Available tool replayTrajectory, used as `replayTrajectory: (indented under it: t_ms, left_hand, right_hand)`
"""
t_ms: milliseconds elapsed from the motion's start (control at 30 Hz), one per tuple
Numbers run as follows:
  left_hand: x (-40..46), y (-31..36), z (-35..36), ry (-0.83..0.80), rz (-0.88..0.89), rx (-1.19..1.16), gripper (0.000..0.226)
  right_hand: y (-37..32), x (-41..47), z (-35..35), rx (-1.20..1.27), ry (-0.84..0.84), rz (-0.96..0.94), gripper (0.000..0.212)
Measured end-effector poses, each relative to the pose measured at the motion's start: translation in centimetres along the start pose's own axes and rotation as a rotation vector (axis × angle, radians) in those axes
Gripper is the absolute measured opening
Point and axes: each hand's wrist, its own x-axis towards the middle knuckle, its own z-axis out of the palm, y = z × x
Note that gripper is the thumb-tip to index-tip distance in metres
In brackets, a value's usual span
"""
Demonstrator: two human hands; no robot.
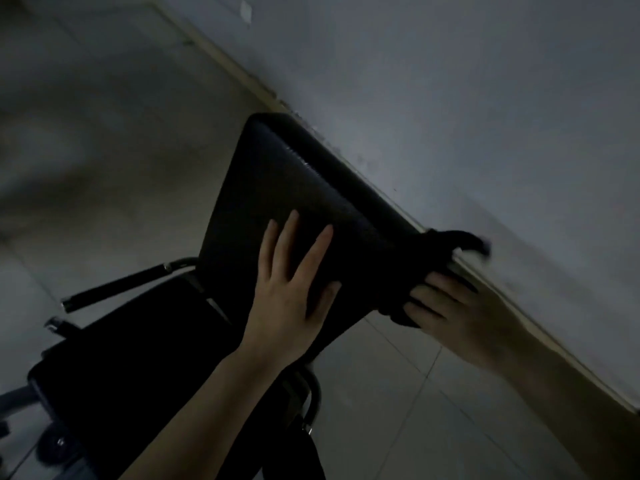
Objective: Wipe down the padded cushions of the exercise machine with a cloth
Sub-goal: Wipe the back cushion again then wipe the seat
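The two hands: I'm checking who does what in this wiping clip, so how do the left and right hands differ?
The left hand lies flat and open on the padded cushion, fingers spread, holding nothing. The right hand is curled around a dark cloth at the cushion's edge nearest the wall. The left is sharp; the right is blurred. Both are bare and touch the same cushion.

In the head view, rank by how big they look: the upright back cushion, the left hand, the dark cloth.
1. Back cushion, largest by far.
2. Left hand, flat on the cushion.
3. Dark cloth, gripped by the right hand, partly hidden and blurred, so its rank is unsure.
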Motion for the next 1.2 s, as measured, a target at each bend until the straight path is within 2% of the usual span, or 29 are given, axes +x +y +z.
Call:
replayTrajectory:
  t_ms: [33, 100, 167, 233, 400, 433, 500, 567, 633, 667, 733, 867, 933, 967, 1033, 1067, 1100, 1133, 1200]
  left_hand:
    - [1.0, 0.8, -0.1, -0.041, 0.013, -0.006, 0.065]
    - [2.0, 1.7, 0.1, -0.125, 0.01, -0.021, 0.066]
    - [1.9, 2.0, 0.3, -0.166, 0.022, 0.031, 0.075]
    - [1.9, 1.8, 0.4, -0.222, 0.019, 0.107, 0.085]
    - [2.1, 1.6, 0.0, -0.316, -0.012, 0.15, 0.097]
    - [2.1, 1.6, 0.2, -0.309, -0.013, 0.151, 0.097]
    - [2.0, 1.4, 0.7, -0.271, 0.011, 0.169, 0.093]
    - [2.0, 1.1, 1.0, -0.239, 0.03, 0.182, 0.09]
    - [2.0, 0.8, 1.4, -0.226, 0.038, 0.186, 0.091]
    - [2.0, 0.7, 1.6, -0.218, 0.037, 0.191, 0.091]
    - [1.9, 0.6, 1.7, -0.208, 0.027, 0.214, 0.088]
    - [1.9, 0.8, 1.7, -0.194, 0.022, 0.211, 0.085]
    - [1.9, 0.8, 1.4, -0.214, 0.029, 0.207, 0.086]
    - [1.9, 0.9, 1.1, -0.219, 0.042, 0.2, 0.088]
    - [1.8, 0.8, 0.5, -0.25, 0.04, 0.18, 0.091]
    - [1.6, 0.8, 0.0, -0.275, 0.031, 0.157, 0.092]
    - [1.5, 0.7, -0.5, -0.299, 0.024, 0.126, 0.092]
    - [1.3, 0.7, -1.0, -0.301, 0.024, 0.097, 0.09]
    - [0.8, 0.7, -1.4, -0.236, -0.011, 0.048, 0.076]
  right_hand:
    - [-0.2, 0.2, -0.1, -0.003, 0.082, 0.066, 0.014]
    - [-2.0, 1.6, 0.4, 0.158, 0.305, 0.365, 0.026]
    - [-5.2, 3.7, 1.4, 0.482, 0.489, 0.71, 0.038]
    - [-8.2, 5.7, 2.9, 0.678, 0.65, 0.995, 0.051]
    - [-13.1, 8.2, 6.3, 0.998, 0.911, 1.399, 0.062]
    - [-14.0, 7.9, 7.3, 1.056, 0.923, 1.449, 0.069]
    - [-15.5, 7.2, 9.7, 1.105, 0.8, 1.558, 0.081]
    - [-17.0, 6.6, 11.9, 1.132, 0.668, 1.688, 0.069]
    - [-18.2, 6.2, 13.4, 1.202, 0.58, 1.81, 0.046]
    - [-18.6, 6.1, 13.9, 1.225, 0.53, 1.861, 0.041]
    - [-19.3, 5.9, 14.7, 1.302, 0.457, 1.948, 0.044]
    - [-18.6, 4.9, 15.3, 1.503, 0.272, 2.013, 0.05]
    - [-17.7, 4.6, 13.8, 1.621, 0.256, 2.054, 0.052]
    - [-17.1, 4.5, 12.4, 1.636, 0.339, 2.019, 0.052]
    - [-16.6, 4.9, 8.5, 1.601, 0.638, 1.855, 0.048]
    - [-16.3, 5.3, 6.0, 1.529, 0.785, 1.752, 0.047]
    - [-15.6, 5.7, 3.7, 1.388, 0.856, 1.619, 0.047]
    - [-14.8, 6.1, 1.7, 1.197, 0.836, 1.456, 0.051]
    - [-12.4, 6.4, 0.1, 0.688, 0.583, 1.129, 0.052]
